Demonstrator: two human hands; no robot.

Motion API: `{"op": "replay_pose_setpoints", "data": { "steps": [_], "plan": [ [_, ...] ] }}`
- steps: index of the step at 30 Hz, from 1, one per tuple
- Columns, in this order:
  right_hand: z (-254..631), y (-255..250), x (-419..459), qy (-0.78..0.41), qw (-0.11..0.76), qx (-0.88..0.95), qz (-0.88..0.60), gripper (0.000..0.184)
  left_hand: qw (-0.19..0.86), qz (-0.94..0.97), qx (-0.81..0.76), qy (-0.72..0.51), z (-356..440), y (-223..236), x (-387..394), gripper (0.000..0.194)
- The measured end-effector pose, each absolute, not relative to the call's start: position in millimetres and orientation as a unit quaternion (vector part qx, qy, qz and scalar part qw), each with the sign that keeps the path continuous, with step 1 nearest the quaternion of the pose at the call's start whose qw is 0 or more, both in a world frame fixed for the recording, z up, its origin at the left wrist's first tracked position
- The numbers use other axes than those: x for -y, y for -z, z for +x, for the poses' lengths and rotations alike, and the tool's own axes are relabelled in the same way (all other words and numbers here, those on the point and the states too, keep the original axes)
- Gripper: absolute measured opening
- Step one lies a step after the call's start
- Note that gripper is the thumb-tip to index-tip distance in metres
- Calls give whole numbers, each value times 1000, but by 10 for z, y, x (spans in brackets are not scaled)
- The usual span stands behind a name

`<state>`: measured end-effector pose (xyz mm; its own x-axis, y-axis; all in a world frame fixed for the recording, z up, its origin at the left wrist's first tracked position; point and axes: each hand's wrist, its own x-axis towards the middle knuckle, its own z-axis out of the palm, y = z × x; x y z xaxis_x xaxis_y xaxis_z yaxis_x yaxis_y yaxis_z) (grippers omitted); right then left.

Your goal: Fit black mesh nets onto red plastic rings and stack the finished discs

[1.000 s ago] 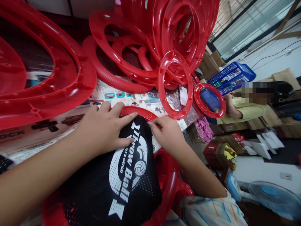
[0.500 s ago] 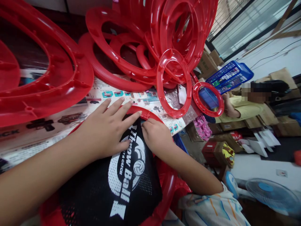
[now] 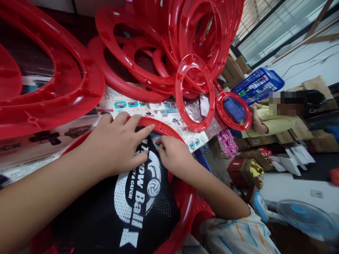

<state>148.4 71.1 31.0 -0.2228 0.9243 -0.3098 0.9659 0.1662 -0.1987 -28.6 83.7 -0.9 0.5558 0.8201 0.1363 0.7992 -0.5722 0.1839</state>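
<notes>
A red plastic ring (image 3: 182, 201) lies in front of me with a black mesh net (image 3: 127, 208) printed "Throw Ball" stretched across it. My left hand (image 3: 116, 144) presses flat on the net near the ring's far rim, fingers spread over the rim. My right hand (image 3: 172, 153) pinches the net's edge at the far rim, just right of the left fingertips. Both hands touch the net and the ring.
A heap of red rings (image 3: 169, 46) is piled at the back, with a large one (image 3: 53, 91) at the left. Printed cardboard (image 3: 148, 107) lies under them. A seated person in yellow (image 3: 275, 121), a blue basket (image 3: 258, 84), boxes and a fan (image 3: 302, 215) are at the right.
My right hand slid left along the far rim toward my left hand. My left fingers curled closer onto the rim. The net has shifted slightly left.
</notes>
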Motion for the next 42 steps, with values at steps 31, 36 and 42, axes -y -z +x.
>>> {"op": "replay_pose_setpoints", "data": {
  "steps": [31,36,42],
  "plan": [
    [1538,-245,-1059,377,-258,-635,623,41,33,872,-455,-178,-237,241,-927,49],
    [1580,-172,-1130,275,-263,-686,620,43,40,878,-445,-172,-250,229,-941,42],
    [1594,-116,-1191,265,-243,-693,624,42,17,883,-439,-167,-270,225,-932,44]
  ]
}}
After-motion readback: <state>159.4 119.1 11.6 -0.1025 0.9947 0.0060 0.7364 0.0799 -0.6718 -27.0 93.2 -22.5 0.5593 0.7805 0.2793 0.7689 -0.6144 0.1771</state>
